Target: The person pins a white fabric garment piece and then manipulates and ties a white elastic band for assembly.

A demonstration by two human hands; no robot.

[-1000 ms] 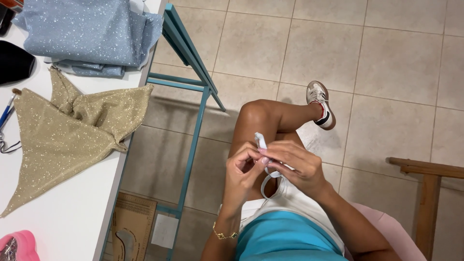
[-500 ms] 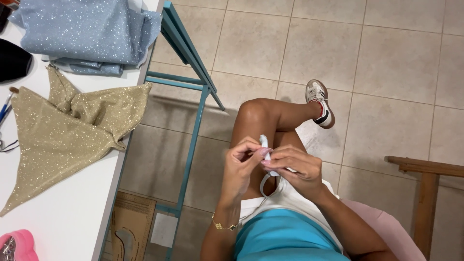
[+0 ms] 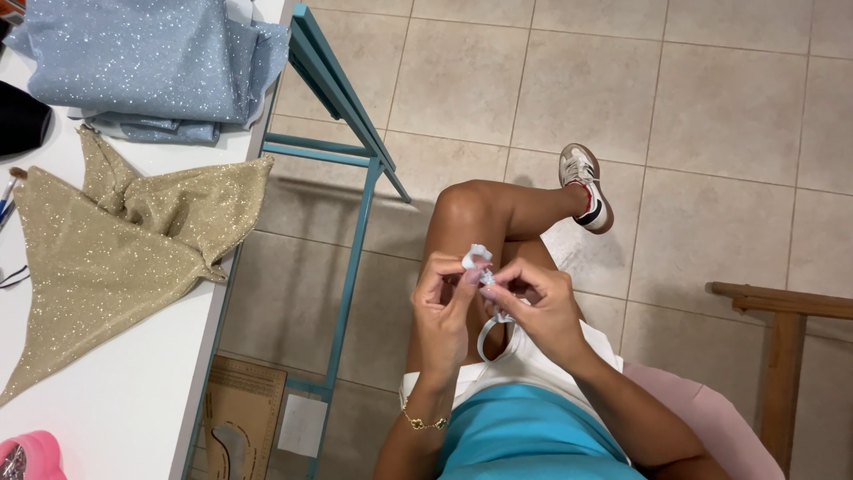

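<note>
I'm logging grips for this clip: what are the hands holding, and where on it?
Both hands, left hand and right hand, pinch a narrow white strap near its upper end; its loop hangs below.

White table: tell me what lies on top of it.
On the white table lie a gold glittery fabric, a folded blue glittery fabric, a black item and a pink object at the edges. Whatever lies beneath the fabrics is covered.

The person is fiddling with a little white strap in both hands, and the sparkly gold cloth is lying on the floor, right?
Not quite. The head view shows the sparkly gold cloth lying on the white table, not the floor. The rest is right: the left hand and right hand both hold the little white strap.
</note>
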